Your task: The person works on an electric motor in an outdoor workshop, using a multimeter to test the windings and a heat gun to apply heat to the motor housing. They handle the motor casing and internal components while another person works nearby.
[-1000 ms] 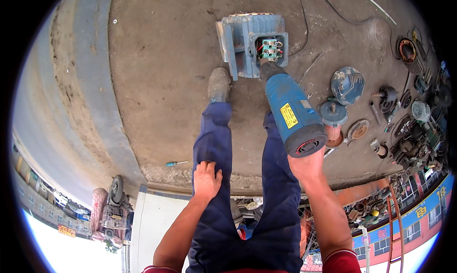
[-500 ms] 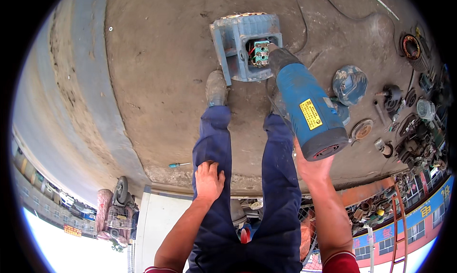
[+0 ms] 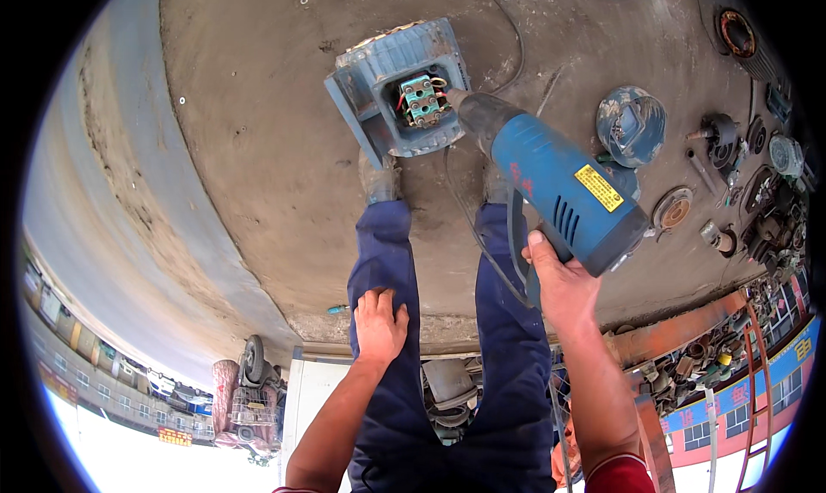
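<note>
A blue heat gun [image 3: 551, 175] is in my right hand [image 3: 564, 286], which wraps round its handle with the thumb on the near side. Its nozzle points left at the open connection box of a blue electric motor housing [image 3: 404, 46]. Inside that box sits a green terminal block [image 3: 422, 101] with metal screws and red and white wires. Whether the nozzle touches the box rim, I cannot tell. The housing lies on the ground by my shoes. My left hand [image 3: 379, 325] rests on my left thigh, fingers loosely spread and holding nothing.
A dark cable [image 3: 520, 46] runs across the ground beyond the motor. To the right lie a blue round motor cover [image 3: 632, 125], a round flange [image 3: 673, 209], a copper-wound stator [image 3: 738, 35] and several metal parts. A screwdriver [image 3: 337, 309] lies beside my left leg.
The heat gun has turned and shifted right, showing its side vents and handle. The motor appears lower left and tilted in view as the head view shifts. My left hand stays on my thigh.
</note>
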Demonstrator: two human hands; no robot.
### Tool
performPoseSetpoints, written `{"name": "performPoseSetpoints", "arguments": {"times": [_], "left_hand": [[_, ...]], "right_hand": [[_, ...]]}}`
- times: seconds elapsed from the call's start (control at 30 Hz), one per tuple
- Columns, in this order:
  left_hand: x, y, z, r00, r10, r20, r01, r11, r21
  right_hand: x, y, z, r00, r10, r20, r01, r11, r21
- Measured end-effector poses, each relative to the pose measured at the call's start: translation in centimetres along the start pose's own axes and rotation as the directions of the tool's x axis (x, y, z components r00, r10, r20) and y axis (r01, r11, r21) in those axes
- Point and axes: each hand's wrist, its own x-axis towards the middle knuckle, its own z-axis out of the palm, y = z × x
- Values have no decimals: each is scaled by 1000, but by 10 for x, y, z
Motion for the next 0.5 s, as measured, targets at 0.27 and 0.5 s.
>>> {"name": "performPoseSetpoints", "arguments": {"times": [0.27, 0.5], "left_hand": [[6, 17, -2, 996, -18, 83, 14, 998, 53], [-11, 3, 3, 990, -36, 135, 15, 988, 156]], "right_hand": [[23, -8, -14, 986, 127, 104, -138, 985, 104], [-8, 27, -34, 932, 225, 285, -327, 860, 392]]}}
